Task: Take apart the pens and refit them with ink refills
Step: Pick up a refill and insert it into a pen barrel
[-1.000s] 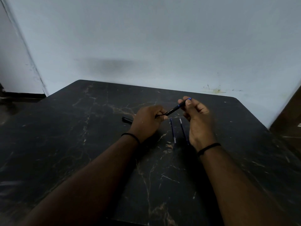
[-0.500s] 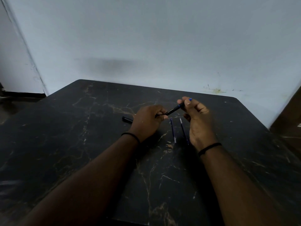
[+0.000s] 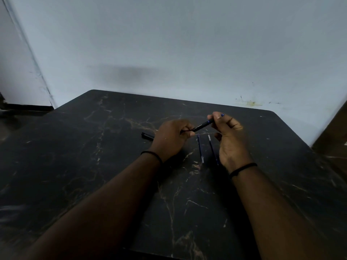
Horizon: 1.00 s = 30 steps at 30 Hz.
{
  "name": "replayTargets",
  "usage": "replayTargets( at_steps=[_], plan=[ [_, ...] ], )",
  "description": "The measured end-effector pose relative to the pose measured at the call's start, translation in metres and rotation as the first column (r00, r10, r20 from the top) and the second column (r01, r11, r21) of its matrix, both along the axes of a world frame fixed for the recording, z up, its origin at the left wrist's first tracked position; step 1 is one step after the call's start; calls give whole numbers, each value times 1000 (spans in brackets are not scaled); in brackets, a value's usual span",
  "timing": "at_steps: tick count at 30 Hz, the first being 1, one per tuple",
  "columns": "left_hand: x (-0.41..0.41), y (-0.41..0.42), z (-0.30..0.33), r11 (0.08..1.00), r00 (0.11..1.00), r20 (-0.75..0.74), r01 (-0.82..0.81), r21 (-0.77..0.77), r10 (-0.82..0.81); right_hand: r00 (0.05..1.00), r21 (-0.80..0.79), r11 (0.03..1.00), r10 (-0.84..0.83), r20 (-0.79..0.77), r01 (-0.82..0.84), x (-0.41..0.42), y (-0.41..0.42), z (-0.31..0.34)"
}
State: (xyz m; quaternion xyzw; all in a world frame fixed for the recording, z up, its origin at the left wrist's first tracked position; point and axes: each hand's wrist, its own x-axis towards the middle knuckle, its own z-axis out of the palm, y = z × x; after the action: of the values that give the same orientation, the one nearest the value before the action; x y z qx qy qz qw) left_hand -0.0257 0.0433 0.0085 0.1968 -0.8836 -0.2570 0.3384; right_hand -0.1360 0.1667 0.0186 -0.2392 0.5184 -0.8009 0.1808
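Both hands hold one black pen (image 3: 201,126) with a blue end, raised a little above the dark marble table (image 3: 93,166). My left hand (image 3: 171,140) is closed on its lower end. My right hand (image 3: 230,136) pinches its upper blue end between thumb and fingers. Two thin blue ink refills (image 3: 200,148) (image 3: 213,149) lie side by side on the table below the pen, between my hands. A second black pen (image 3: 147,136) lies on the table behind my left hand, partly hidden by it.
The table's far edge meets a pale wall (image 3: 178,53). The floor drops away at the left (image 3: 16,117) and right (image 3: 332,145) of the table.
Both hands have stayed in place on the pen. My right hand's fingers have shifted slightly at the blue end.
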Motion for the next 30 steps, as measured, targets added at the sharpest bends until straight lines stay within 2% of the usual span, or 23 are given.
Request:
replayTargets(
  at_steps=[3, 10, 12, 17, 24, 30],
  plan=[
    [0, 2, 1, 1000, 1000, -7, 2, -8, -2, 997, -13, 998, -68, 22, 68, -1, -3, -1],
    [1, 1, 1, 1000, 1000, -23, -2, 6, 2, 992, -85, 990, 119, 33, -116, -2, 0, 3],
    [1, 1, 1, 1000, 1000, -26, -6, 1, 6, 995, -79, 992, 101, 17, -100, 0, 1, 3],
    [0, 2, 1, 1000, 1000, -19, 0, 0, 0, 998, 1, 998, -59, 25, 59, 2, -2, 1],
    [0, 2, 0, 1000, 1000, -19, 2, 3, -2, 996, -13, 996, 90, 0, -90, 1, 2, 5],
    [0, 3, 1, 1000, 1000, -22, 20, 24, -19, 998, -17, 999, -47, 45, 47, 4, 0, 4]
  ],
)
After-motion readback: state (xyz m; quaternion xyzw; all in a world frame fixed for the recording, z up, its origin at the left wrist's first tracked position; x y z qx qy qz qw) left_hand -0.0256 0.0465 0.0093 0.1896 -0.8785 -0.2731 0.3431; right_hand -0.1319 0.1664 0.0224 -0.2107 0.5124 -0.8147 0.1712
